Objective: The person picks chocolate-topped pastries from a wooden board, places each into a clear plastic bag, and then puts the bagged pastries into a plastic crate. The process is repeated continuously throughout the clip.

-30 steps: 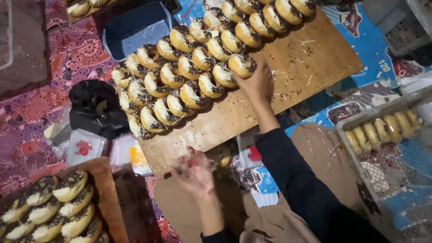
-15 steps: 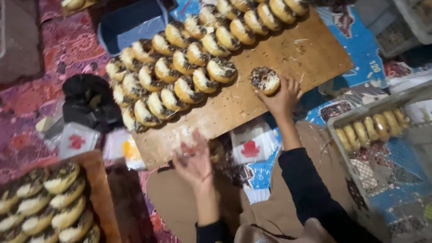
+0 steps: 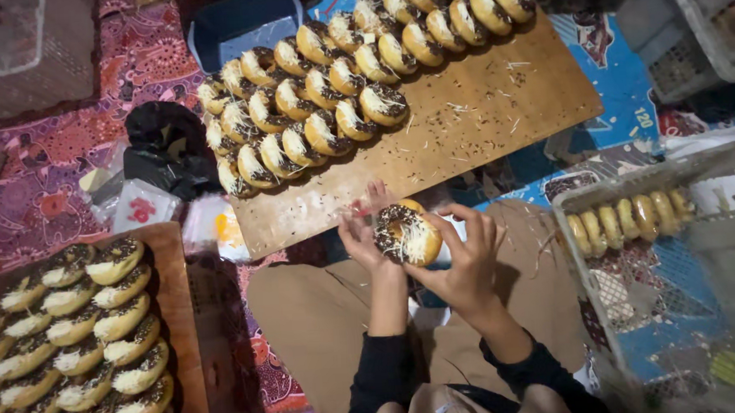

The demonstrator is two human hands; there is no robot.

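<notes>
A long wooden board (image 3: 479, 119) lies across the patterned floor covering (image 3: 44, 171) in front of me, its left half packed with rows of topped doughnuts (image 3: 313, 101) and its right half bare but for stray sprinkles. A second board (image 3: 178, 322) at my left knee carries more of the same, and a pale plastic crate (image 3: 631, 178) to my right holds a short row of plain glazed rings (image 3: 624, 220). A black plastic bag (image 3: 162, 145) sits crumpled beside the long board. Between my knees I hold one doughnut (image 3: 407, 234), chocolate-sprinkled and half covered in grated white topping, just off the board's near edge. My right hand (image 3: 465, 260) cups it from beneath with curled fingers closed lightly on its rim; my left hand (image 3: 360, 236) is open-fingered, fingertips steadying its far side. Handling this well, I judge, means gripping the bare edge and keeping it level so the loose topping stays put.
</notes>
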